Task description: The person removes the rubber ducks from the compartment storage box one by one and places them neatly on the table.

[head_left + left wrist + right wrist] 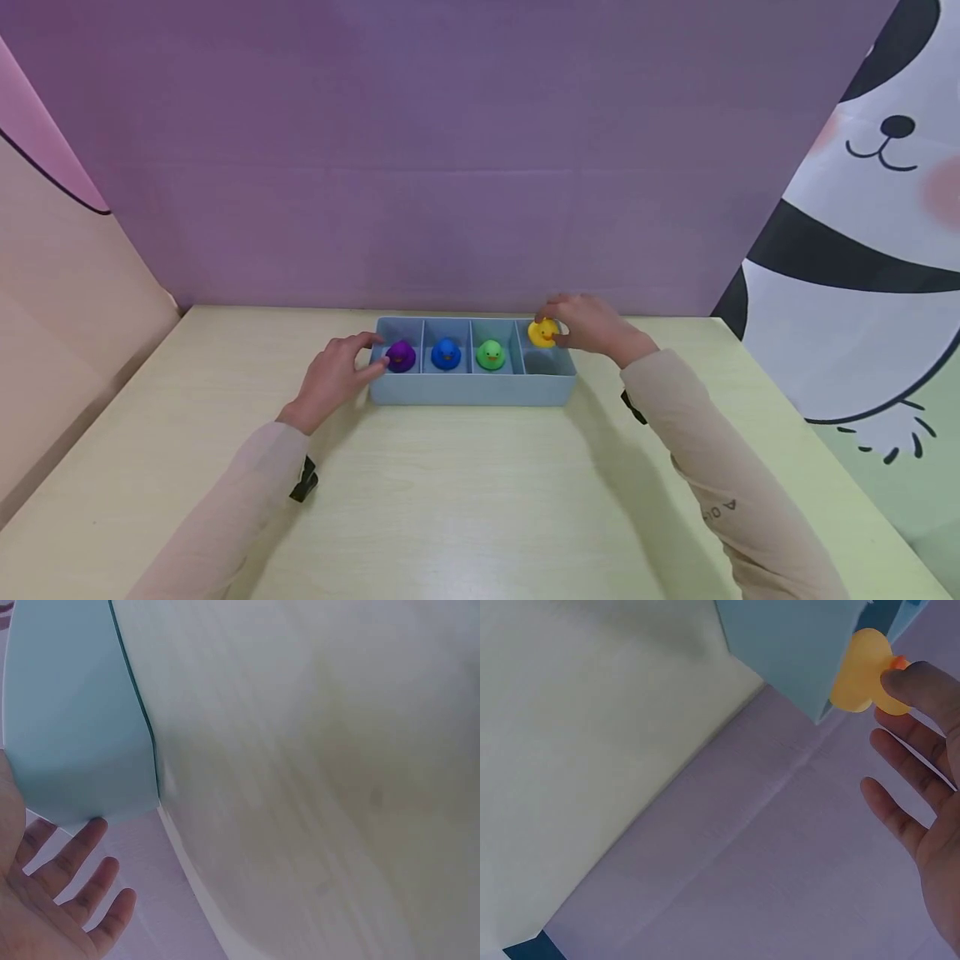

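Note:
My right hand (592, 327) pinches a yellow rubber duck (542, 333) between thumb and fingers, over the rightmost compartment of a light blue divided box (468, 390). In the right wrist view the duck (855, 675) shows at the box rim, thumb against it and the other fingers spread. At the opposite end, my left hand (330, 377) has its fingers loosely extended along the box's end. Its thumb tip overlaps the edge of a purple duck (401, 357) in the leftmost compartment. A blue duck (446, 354) and a green duck (491, 356) sit in the middle compartments.
The box stands near the back edge of a pale wooden table (465, 500). Behind it rises a purple backdrop (450, 167). A panda picture (885, 250) covers the right-hand side.

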Demonstrator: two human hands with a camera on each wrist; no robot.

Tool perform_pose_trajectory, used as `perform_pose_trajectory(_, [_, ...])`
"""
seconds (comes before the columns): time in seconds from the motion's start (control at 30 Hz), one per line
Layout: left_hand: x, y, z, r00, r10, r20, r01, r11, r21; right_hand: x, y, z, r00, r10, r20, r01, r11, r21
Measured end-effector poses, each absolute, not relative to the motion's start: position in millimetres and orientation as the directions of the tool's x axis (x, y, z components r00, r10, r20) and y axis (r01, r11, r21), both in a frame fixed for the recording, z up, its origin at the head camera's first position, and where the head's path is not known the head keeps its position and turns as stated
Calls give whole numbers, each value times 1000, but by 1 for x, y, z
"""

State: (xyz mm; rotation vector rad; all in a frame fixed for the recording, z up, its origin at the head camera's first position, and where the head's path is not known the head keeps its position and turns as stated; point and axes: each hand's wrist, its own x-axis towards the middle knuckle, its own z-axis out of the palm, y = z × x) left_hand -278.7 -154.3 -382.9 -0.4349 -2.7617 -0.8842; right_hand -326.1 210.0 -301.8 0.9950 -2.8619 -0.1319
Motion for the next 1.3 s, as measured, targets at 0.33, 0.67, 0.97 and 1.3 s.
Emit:
perform_pose_trajectory(0.33, [-277,-154,-381,-934,216,283,341,775,533,-321,218,-287,-789,-609,85,-605,793,72])
perform_pose_trajectory(0.67, [-278,-155,-383,-939,209,272,329,769,547,-317,236,-280,-810,-579,86,-577,815,55])
perform_pose_trajectory(0.97, [-278,-154,-384,-939,209,274,331,769,547,-313,258,-285,-806,-583,103,-576,813,86])
perform_pose_trajectory(1.3, [-278,-154,-384,-942,203,266,321,771,550,-308,275,-304,-826,-554,99,-551,832,58])
